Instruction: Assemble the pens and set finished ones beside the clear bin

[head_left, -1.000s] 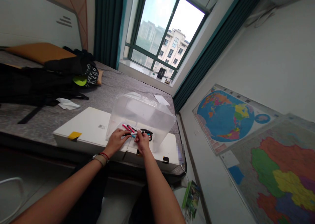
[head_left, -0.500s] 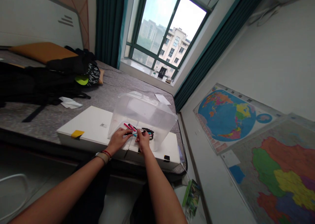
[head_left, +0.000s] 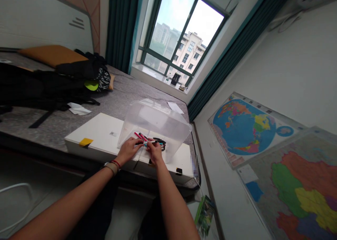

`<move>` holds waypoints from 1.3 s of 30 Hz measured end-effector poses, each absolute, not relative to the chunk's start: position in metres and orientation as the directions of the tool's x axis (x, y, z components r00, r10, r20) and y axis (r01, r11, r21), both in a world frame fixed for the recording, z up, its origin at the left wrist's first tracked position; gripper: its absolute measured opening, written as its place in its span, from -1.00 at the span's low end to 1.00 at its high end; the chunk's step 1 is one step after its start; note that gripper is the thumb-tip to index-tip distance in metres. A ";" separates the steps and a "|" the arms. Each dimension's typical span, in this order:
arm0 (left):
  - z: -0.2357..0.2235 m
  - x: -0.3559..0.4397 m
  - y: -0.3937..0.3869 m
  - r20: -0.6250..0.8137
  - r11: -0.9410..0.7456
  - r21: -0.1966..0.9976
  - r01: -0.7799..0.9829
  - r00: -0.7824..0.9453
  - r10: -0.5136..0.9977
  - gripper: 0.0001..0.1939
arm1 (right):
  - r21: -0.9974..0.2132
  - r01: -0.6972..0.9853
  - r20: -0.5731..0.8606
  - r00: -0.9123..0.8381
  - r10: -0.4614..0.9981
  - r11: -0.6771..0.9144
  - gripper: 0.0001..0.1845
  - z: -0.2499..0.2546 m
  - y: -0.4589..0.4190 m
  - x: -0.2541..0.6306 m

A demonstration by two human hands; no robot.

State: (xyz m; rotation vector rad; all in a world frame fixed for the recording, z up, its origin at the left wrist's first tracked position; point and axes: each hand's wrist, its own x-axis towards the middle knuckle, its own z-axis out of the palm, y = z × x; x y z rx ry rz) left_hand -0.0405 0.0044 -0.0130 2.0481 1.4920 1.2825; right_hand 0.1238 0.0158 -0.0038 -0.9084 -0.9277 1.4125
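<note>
A white pen with a dark end (head_left: 150, 142) lies level between my hands. My left hand (head_left: 128, 150) is closed in a pinch at its left end. My right hand (head_left: 154, 150) pinches it near the other end, fingers curled. Just beyond my fingers, several red and black pens (head_left: 138, 136) lie together, and more black pens (head_left: 162, 142) are to the right, partly hidden by my right hand. Around them stands a translucent plastic bin (head_left: 158, 117), resting on white boxes (head_left: 97, 131).
The boxes sit on a grey mattress (head_left: 126, 85). Dark bags (head_left: 39, 85), a crumpled tissue (head_left: 78, 109) and an orange cushion (head_left: 52, 54) lie to the left. A white paper (head_left: 175, 107) is behind the bin. Wall maps (head_left: 244, 124) hang at right.
The white pen now shows more plainly, lying across between both hands, its dark end pointing right past my right fingers. The whole view has shifted slightly.
</note>
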 end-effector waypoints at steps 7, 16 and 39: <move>-0.015 -0.041 0.004 0.472 -0.401 0.693 0.599 0.044 0.881 -0.67 | -0.940 -0.339 -0.029 -0.024 0.999 -0.036 -0.65 -0.010 0.019 0.123; -0.013 -0.041 0.002 0.479 -0.417 0.696 0.584 0.056 0.876 -0.66 | -0.983 -0.186 -0.020 0.091 0.996 -0.003 -0.57 -0.008 0.020 0.118; -0.009 -0.041 0.005 0.480 -0.432 0.690 0.581 0.080 0.874 -0.63 | -0.961 -0.275 -0.007 0.145 0.989 0.034 -0.59 -0.017 0.024 0.121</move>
